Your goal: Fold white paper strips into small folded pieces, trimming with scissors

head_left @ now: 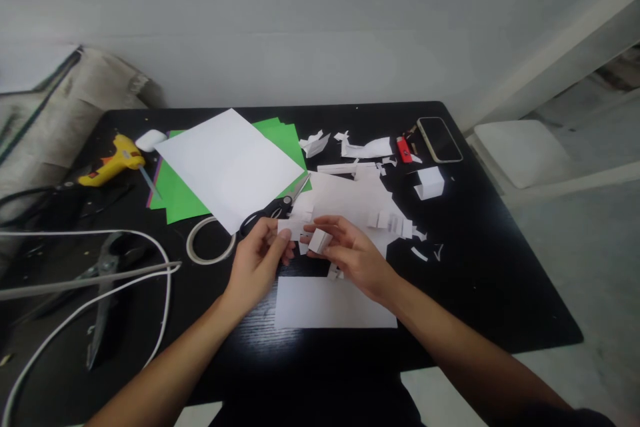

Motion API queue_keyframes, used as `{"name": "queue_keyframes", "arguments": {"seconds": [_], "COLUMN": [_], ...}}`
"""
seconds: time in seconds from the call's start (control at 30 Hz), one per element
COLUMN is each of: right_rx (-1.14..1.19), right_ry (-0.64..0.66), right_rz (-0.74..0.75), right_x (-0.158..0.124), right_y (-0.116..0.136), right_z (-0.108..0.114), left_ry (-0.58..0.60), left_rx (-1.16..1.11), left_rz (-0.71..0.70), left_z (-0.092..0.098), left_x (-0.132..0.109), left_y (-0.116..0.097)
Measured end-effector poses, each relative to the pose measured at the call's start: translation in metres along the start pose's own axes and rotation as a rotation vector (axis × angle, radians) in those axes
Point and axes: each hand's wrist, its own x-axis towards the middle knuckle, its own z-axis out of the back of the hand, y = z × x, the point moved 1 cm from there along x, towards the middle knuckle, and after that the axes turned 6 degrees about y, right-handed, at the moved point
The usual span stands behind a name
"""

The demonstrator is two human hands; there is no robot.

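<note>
Between thumb and fingers, my left hand (263, 250) pinches a small white paper piece (289, 229). My right hand (353, 253) grips a small folded white paper box (319, 241), close beside the left hand's piece. Whether the two papers touch, I cannot tell. Black-handled scissors (267, 211) lie just beyond my left hand, blades pointing away to the right. Under and behind my hands are white paper sheets and cut pieces (350, 197). A white paper rectangle (335, 303) lies on the black table nearer to me.
White paper (233, 167) overlaps green sheets (183, 203). To the left are a yellow glue gun (113, 161), a tape roll (193, 247), pliers (103, 300) and a white cable (167, 307). A red lighter (403, 149), a phone (440, 139) and a folded paper box (430, 183) lie right.
</note>
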Motion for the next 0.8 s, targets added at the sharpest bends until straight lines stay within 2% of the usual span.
{"name": "queue_keyframes", "arguments": {"seconds": [0.13,0.3,0.47,0.7,0.8], "right_rx": [-0.049,-0.183,-0.288,-0.302,-0.326], "right_ry": [0.000,0.013,0.019,0.010,-0.007], "right_rz": [0.026,0.014,0.078,0.135,0.130], "right_x": [-0.0007,-0.0014,-0.0023,-0.0009,-0.0002], "right_y": [-0.0008,0.0012,0.0014,-0.0012,-0.0019], "right_z": [-0.0011,-0.0004,0.0007,0.0012,0.0012], "left_ry": [0.013,0.093,0.151,0.131,0.104], "left_rx": [0.019,0.051,0.111,0.217,0.167], "left_rz": [0.000,0.022,0.021,-0.016,-0.031], "left_z": [-0.0007,-0.0041,-0.0065,-0.0042,-0.0052], "left_x": [-0.0020,-0.0047,-0.0043,-0.0060,-0.0061], "left_y": [-0.0016,-0.0043,-0.0077,-0.0032,-0.0018]}}
